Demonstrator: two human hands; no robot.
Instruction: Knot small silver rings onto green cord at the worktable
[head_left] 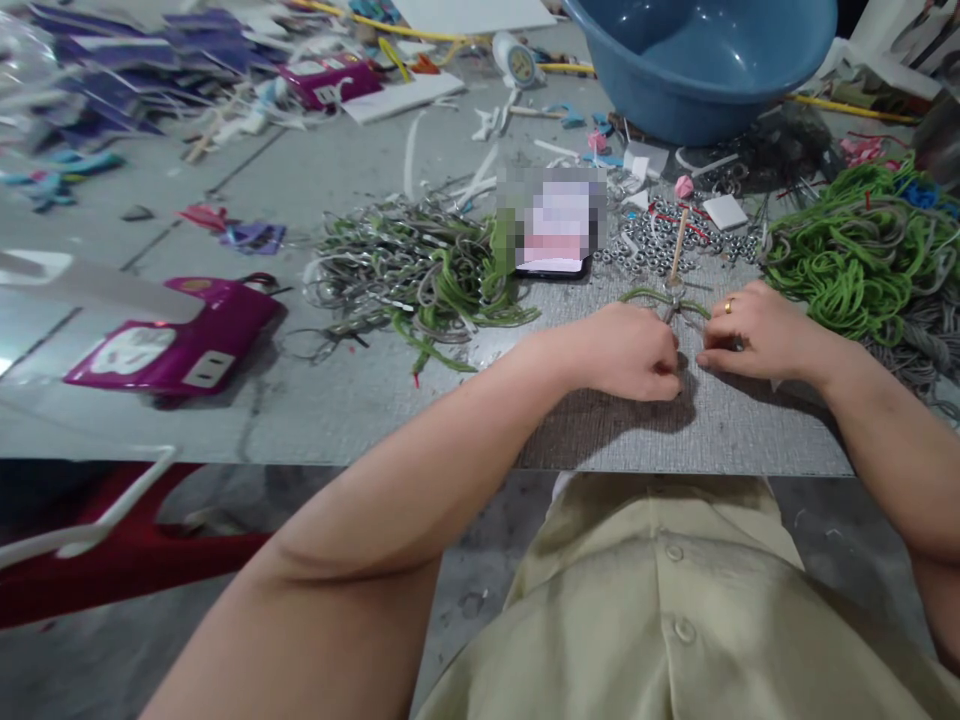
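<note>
A green and grey cord lies looped at a small metal ring, by the foot of an upright wooden stick. My left hand is closed, thumb and fingers pinched together low over the table; one side of the cord runs behind it. My right hand, with a gold ring on one finger, is curled beside the cord's other side, which reaches its fingertips. The fingers hide the cord ends. Many small metal rings lie scattered behind the stick.
Bundled green cords lie at right, and finished-looking cords with metal parts at left. A phone lies between. Farther off are a blue basin, a purple device and purple scraps. The table's front edge runs before me.
</note>
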